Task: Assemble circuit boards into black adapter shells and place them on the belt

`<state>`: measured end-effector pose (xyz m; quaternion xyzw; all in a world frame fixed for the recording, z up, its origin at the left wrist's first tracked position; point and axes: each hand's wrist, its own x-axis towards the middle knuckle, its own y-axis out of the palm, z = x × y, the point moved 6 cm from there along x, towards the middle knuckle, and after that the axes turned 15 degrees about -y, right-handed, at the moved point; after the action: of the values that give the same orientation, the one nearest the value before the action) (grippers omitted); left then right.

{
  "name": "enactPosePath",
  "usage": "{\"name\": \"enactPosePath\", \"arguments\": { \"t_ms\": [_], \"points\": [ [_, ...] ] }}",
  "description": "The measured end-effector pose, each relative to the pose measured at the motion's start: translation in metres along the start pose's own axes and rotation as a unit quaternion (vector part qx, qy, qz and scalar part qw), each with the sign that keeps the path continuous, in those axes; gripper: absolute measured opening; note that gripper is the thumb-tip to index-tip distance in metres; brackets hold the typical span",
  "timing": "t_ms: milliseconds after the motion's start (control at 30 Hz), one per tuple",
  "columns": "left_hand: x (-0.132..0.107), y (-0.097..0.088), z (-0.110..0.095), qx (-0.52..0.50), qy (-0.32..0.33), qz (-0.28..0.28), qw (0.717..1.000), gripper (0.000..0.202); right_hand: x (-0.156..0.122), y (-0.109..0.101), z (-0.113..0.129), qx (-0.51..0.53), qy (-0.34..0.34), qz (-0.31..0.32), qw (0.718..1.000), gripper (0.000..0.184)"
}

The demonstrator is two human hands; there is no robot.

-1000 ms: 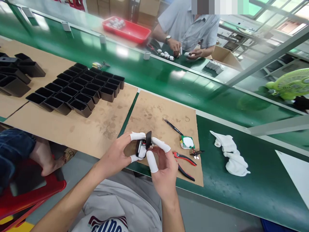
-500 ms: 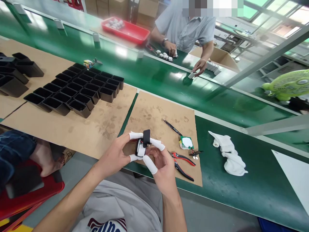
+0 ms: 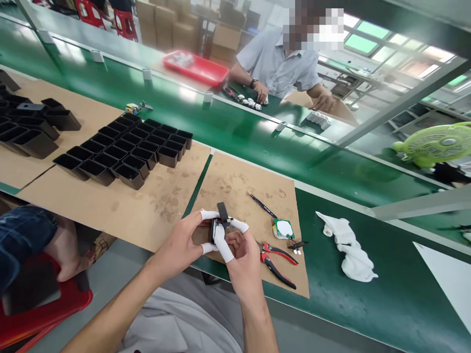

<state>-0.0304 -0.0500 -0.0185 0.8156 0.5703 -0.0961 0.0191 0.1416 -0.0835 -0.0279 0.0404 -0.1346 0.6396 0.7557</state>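
My left hand (image 3: pixel 182 242) and my right hand (image 3: pixel 241 255) meet over the near edge of a brown cardboard sheet (image 3: pixel 239 186). Both wear white finger cots. Between them they pinch a small black device (image 3: pixel 217 226) with a white inner part and red wires. My left thumb and forefinger clamp its body from the left. My right fingers press on its black cover piece from the right. On the sheet just right of my hands lie red-handled cutters (image 3: pixel 277 257), black tweezers (image 3: pixel 262 205) and a small round white part on a green board (image 3: pixel 284 228).
A block of black open-top cases (image 3: pixel 125 149) stands on cardboard at left, with more black cases (image 3: pixel 29 130) farther left. A white cloth (image 3: pixel 349 247) lies on the green belt at right. Across the belt a person (image 3: pixel 283 66) works beside a red tray (image 3: pixel 196 66). A green fan (image 3: pixel 437 142) sits far right.
My right thumb has curled in over the device and the cover piece has been pushed closer to the body. The person opposite drew the outstretched arm back. The camera tilted up slightly.
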Motion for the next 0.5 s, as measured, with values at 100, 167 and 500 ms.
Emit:
{"name": "enactPosePath", "arguments": {
  "t_ms": [100, 167, 500],
  "points": [
    [0.001, 0.002, 0.002, -0.003, 0.002, 0.003, 1.0, 0.063, 0.002, 0.001, 0.0, -0.001, -0.006, -0.004, 1.0, 0.04],
    [0.002, 0.003, 0.0, -0.001, 0.003, 0.006, 1.0, 0.065, 0.003, 0.001, 0.001, 0.0, -0.012, -0.001, 1.0, 0.036],
    [0.016, 0.025, 0.01, 0.172, 0.108, -0.048, 0.978, 0.067, 0.025, -0.031, 0.019, -0.289, -0.249, -0.023, 0.924, 0.046]
  ]
}}
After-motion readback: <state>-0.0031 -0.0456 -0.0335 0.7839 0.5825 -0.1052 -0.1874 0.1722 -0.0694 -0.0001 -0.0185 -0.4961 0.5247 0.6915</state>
